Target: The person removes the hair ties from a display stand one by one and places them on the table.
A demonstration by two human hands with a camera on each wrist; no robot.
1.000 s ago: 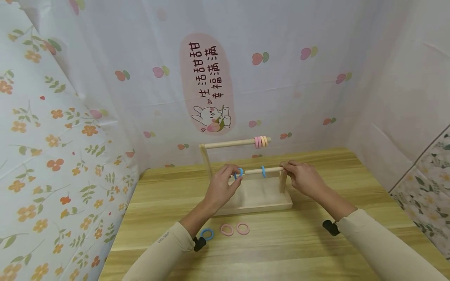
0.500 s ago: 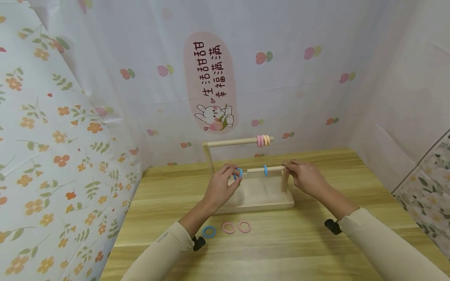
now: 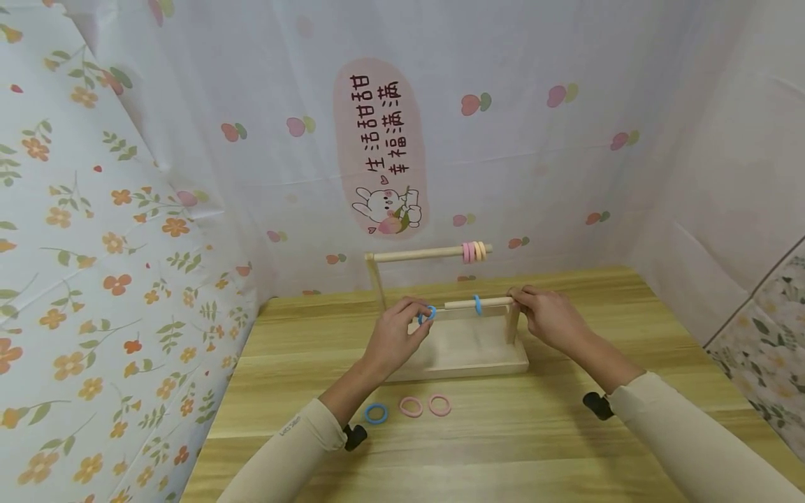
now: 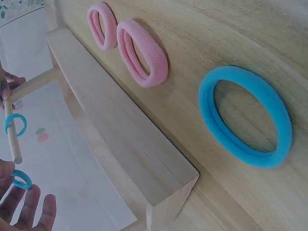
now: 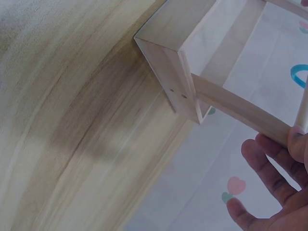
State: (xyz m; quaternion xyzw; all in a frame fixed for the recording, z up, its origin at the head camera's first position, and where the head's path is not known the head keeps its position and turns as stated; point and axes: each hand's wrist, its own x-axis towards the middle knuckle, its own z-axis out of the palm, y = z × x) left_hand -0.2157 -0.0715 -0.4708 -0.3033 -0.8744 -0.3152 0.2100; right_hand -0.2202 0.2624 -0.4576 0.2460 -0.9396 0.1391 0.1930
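At the lower rod (image 3: 478, 303)'s free end, a blue ring (image 3: 428, 314) waits.
Left hand (image 3: 396, 335) pinches that ring just off the rod's tip; right hand (image 3: 546, 318) grips the rod's far end above the wooden stand (image 3: 465, 353).

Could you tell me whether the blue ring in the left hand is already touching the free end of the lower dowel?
Apart. The left wrist view shows the blue ring pinched below the lower dowel tip, with white backdrop between them.

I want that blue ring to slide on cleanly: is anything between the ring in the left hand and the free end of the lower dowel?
Nothing visible. The left hand pinches the blue ring just off the lower dowel tip; only open air lies between. Another blue ring sits farther along.
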